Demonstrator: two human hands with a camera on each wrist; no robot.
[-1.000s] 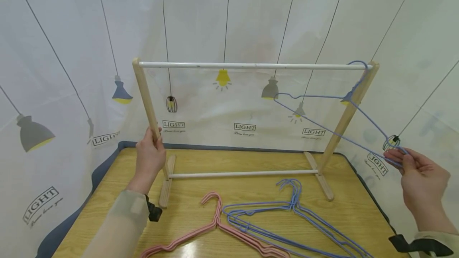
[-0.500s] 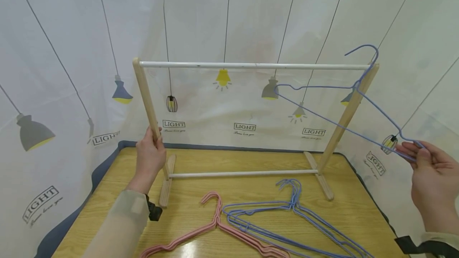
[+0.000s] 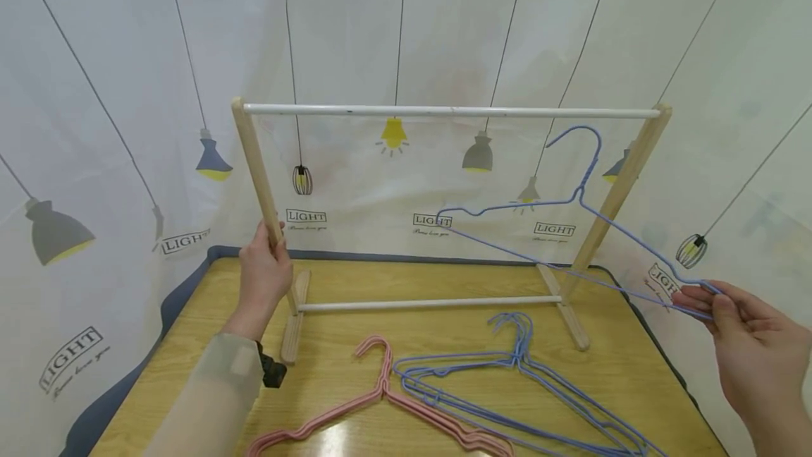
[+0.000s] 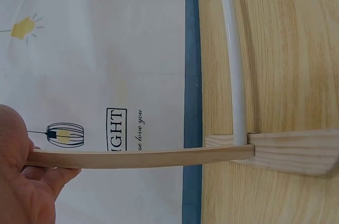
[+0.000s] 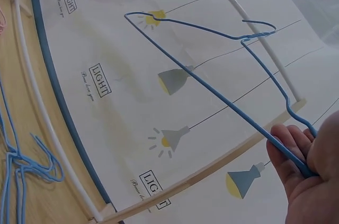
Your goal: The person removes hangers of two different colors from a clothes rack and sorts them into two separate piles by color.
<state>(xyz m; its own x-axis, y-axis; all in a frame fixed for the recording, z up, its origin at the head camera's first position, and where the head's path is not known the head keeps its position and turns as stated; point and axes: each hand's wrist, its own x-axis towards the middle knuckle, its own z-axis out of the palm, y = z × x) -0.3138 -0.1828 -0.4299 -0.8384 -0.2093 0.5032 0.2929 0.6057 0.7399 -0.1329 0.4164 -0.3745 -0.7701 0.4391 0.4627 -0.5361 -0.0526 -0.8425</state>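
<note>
My left hand (image 3: 265,270) grips the left wooden post (image 3: 256,161) of a small clothes rack, thumb and fingers around it, as the left wrist view also shows. In my right hand (image 3: 755,344) a blue wire hanger (image 3: 520,204) is pinched by its right end. The hanger is held up in front of the rack, its hook pointing left and lying below the white top rail (image 3: 444,111) in the head view. On the table, several blue hangers (image 3: 520,365) lie in a pile with their hooks together. Beside them lie pink hangers (image 3: 383,390), stacked closely.
The rack stands on the wooden table (image 3: 355,281), with a white lower rail (image 3: 431,304) and wooden feet (image 3: 574,323). A white curtain (image 3: 355,34) printed with lamps surrounds the table at the back and sides.
The blue hanger's hook, over the top rail a second ago, rose off it, then came down and left to below the rail. My left hand stays on the post.
</note>
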